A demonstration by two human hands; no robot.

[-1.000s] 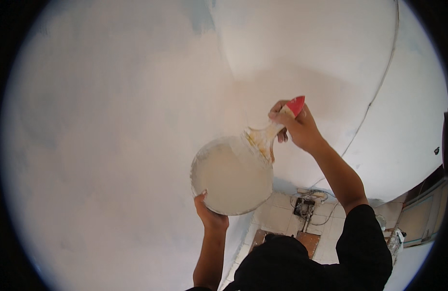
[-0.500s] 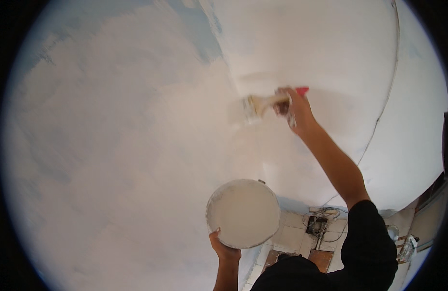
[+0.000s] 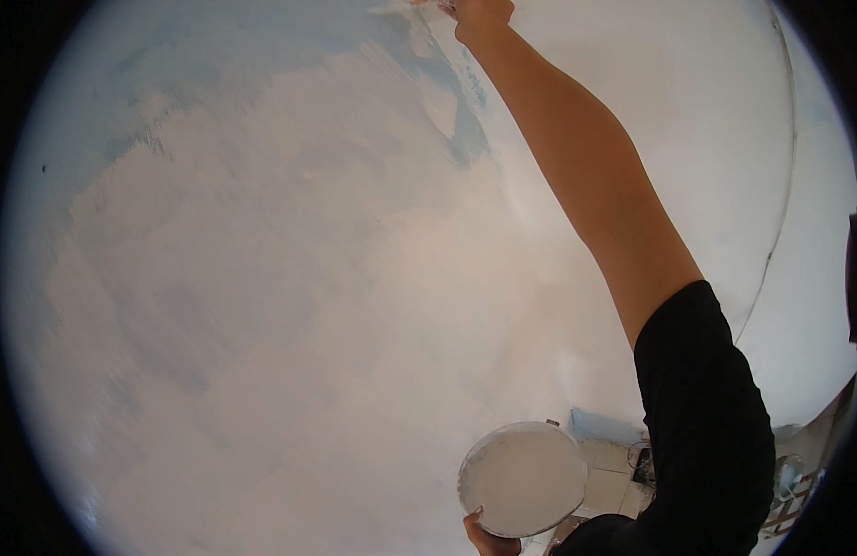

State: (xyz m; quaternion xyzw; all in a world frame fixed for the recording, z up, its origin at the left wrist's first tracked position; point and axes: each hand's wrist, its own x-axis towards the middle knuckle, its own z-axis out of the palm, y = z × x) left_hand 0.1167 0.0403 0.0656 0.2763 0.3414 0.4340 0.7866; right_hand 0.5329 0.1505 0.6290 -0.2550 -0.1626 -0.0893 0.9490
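Observation:
My left hand [image 3: 488, 537] grips the rim of a round bucket [image 3: 521, 477], its thumb lying over the edge. Whitish paint fills the bucket to a smooth surface. At the top edge of the picture my right hand [image 3: 482, 13] is closed around a paintbrush [image 3: 396, 10], most of which is cut off by the frame. The bristle end lies against the blue upper part of the wall [image 3: 280, 259], close to the corner line. Below it the wall carries uneven whitish paint, with blue showing through in patches.
A thin cable [image 3: 788, 185] runs down the right-hand wall. Low on the right are floor tiles [image 3: 606, 491], a dark box-like object [image 3: 642, 465] with wires, and a patch of blue wall [image 3: 606, 426]. A dark fixture [image 3: 856, 278] stands at the far right edge.
My right hand has carried the paintbrush up from mid-wall to the top edge, the arm now stretched out. The bucket and my left hand now appear lower and further right as the view shifted.

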